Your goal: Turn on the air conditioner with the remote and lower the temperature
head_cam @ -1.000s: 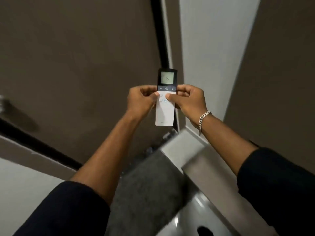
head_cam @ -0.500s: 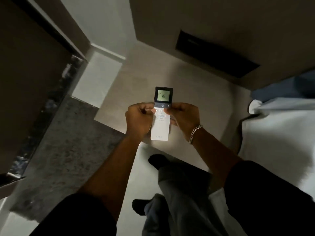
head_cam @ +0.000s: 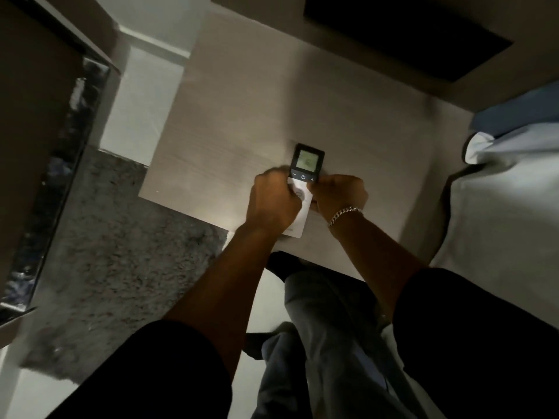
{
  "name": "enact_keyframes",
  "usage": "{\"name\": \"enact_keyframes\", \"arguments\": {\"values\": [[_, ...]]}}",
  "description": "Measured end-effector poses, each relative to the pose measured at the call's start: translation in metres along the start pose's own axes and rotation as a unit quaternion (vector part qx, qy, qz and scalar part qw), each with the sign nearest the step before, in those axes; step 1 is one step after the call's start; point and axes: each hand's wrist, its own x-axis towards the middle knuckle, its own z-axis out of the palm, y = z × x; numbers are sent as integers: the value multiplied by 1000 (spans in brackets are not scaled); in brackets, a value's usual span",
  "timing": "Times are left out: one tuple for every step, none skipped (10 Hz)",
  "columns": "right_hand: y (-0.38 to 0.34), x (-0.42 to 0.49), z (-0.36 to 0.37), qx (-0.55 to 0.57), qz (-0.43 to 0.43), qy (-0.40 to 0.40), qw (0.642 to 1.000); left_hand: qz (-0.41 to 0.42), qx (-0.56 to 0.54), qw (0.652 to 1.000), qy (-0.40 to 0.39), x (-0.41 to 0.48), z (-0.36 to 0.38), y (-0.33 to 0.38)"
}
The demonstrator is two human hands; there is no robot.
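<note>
Remote (head_cam: 303,179): held upright between both hands, above a pale bench (head_cam: 242,116); whether it touches the surface cannot be told. Dark upper section with lit display (head_cam: 307,160) projects beyond the fingers; digits blurred, unreadable. Minus, power and plus marks sit in a row just beyond the fingertips. White lower body runs back between the palms, its end showing behind the left hand.

Left hand (head_cam: 272,204): fingers curled shut around the remote's left edge, thumb across the white face.

Right hand (head_cam: 340,193): fingers closed on the right edge, thumb tip at the plus corner of the dark section. A chain bracelet (head_cam: 344,213) circles this wrist.

Both forearms bare, dark sleeves (head_cam: 472,343) pushed up near the elbows.

Left of the left-hand fingers: a grey shaggy rug (head_cam: 121,252). Right of the right-hand fingers: white bedding (head_cam: 508,222). Behind the wrists: grey trouser legs (head_cam: 326,343). Beyond the fingers: a dark rectangular opening (head_cam: 408,37) in the wall
</note>
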Motion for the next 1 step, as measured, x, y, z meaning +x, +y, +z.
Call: {"name": "enact_keyframes", "arguments": {"values": [[-10,-25,-8,-60,-33,13,998,-1,-29,999,24,-20,-21,6]]}}
